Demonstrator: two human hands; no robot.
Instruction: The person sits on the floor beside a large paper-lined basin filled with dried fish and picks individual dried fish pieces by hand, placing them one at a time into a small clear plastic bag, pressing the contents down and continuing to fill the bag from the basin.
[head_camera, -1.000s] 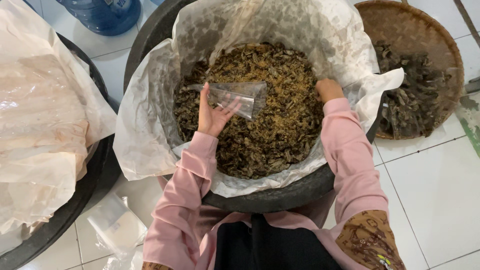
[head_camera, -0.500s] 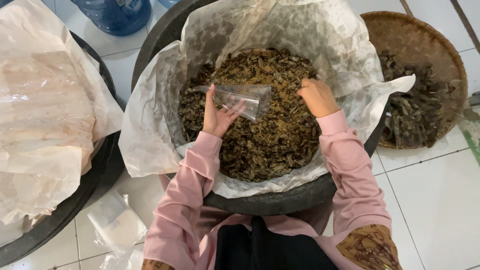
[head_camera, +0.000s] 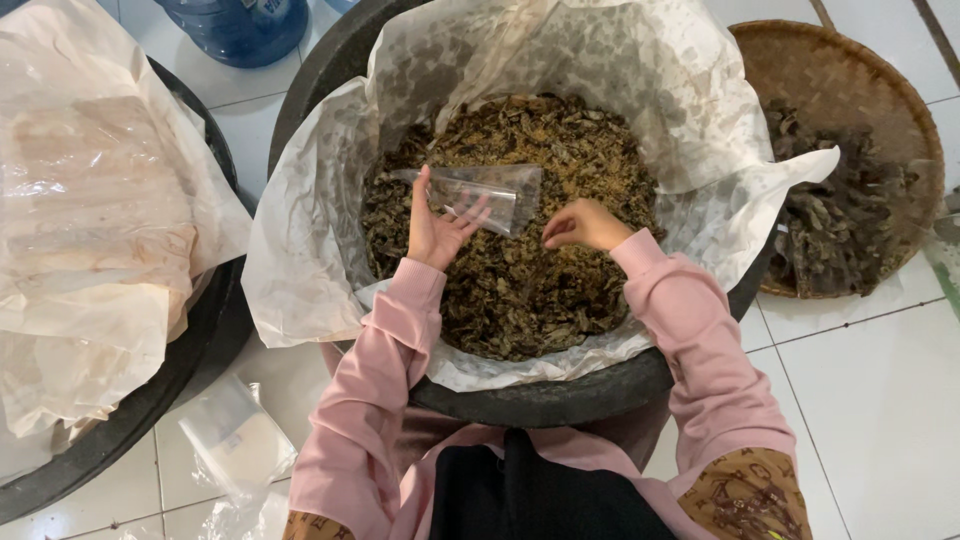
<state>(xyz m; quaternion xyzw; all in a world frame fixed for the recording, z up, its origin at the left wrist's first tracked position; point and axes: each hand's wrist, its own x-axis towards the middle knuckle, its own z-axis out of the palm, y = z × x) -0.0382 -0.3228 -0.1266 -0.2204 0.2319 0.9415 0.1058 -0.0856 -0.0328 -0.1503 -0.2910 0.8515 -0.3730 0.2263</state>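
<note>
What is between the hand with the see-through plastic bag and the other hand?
In the head view, only dark brown dried leafy bits in the big paper-lined black tub lie between the left hand, holding the clear plastic bag, and the right hand.

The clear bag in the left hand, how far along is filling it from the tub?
Barely started. Done: the tub is paper-lined and heaped with dark dried pieces, and the left hand holds the clear bag over it. In hand: the right hand, fingers bunched, sits at the bag's mouth. Left: the bag looks empty, and more flat bags lie on the floor.
</note>
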